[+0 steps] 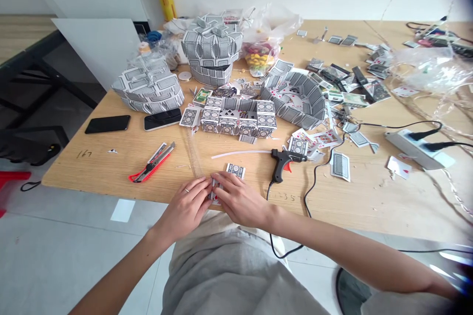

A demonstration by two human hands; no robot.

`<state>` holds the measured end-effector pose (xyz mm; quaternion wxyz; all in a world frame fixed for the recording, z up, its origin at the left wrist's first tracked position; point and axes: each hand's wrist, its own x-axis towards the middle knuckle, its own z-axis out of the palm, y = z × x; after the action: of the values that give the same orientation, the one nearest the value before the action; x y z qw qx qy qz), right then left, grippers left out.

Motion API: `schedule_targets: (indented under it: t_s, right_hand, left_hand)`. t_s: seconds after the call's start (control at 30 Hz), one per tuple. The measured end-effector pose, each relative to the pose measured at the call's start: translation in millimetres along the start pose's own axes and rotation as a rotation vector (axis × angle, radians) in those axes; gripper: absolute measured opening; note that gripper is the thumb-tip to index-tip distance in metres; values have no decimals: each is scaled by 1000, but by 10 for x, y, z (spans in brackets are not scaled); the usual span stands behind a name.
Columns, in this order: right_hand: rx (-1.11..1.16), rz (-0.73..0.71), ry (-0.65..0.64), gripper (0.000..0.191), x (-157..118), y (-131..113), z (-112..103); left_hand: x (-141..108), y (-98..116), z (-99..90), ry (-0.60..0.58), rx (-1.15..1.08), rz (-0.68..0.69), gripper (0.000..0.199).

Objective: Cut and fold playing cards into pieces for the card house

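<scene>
At the table's front edge, a playing card point(216, 198) lies between my hands, partly covered by fingers. My left hand point(187, 205), with a ring on one finger, presses on its left side. From the right, my right hand point(242, 200) holds the same card with its fingers laid over it. Just beyond the right fingers is another patterned card point(235, 170). A black hot glue gun point(281, 163) rests to the right, its white glue stick point(240, 153) pointing left. A clear ruler point(191, 152) lies ahead of my left hand, and a red utility knife point(152, 162) is farther left.
Behind stands a card-built piece point(238, 122), with a card basket point(293, 99) and two taller card structures point(211, 49) around it. Two phones point(162, 119) lie left. Loose cards point(340, 165), a power strip point(416, 147) and the glue gun's cord point(315, 182) occupy the right.
</scene>
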<state>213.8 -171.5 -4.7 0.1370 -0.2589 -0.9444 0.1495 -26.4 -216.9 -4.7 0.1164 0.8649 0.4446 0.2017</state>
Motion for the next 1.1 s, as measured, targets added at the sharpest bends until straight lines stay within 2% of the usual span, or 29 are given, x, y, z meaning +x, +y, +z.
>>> schedule_targets:
  t_s: [0.07,0.17,0.27,0.33,0.4,0.5,0.6,0.77,0.87,0.97,1.1]
  right_hand:
    - [-6,9,-15,18,28,-4,-32]
    - [-7,15,-28,20,60,-2,-71]
    - [-12,6,-28,31,52,3,-86]
    - [-30,-8,-26,37,34,7,-83]
    - [-35,-18,-25,39,24,12,-69]
    - [-3,5,6,32,48,15,-24]
    - [7,46,60,25,97,7,43]
    - [25,67,108,16,137,-17,84]
    - [71,79,103,17,136,-19,60]
    - [91,89,104,15,133,-13,54]
    - [85,74,115,16,127,0,81]
  left_hand:
    - [20,-87,-70,-8,-29,14,27]
    - [68,-267,-151,62,-2,-49,32]
    - [74,-398,-140,76,102,-127,56]
    - [19,-409,-99,42,152,-95,71]
    - [-81,-362,-67,21,181,-59,76]
    - [-259,-242,-62,21,201,-41,80]
    - [-375,-148,-73,39,177,-23,77]
    - [-383,-91,-57,135,118,10,45]
    - [-381,-58,-49,201,106,-11,34]
    - [-425,2,-46,248,28,-114,29]
    - [-496,117,-52,197,-304,-358,31]
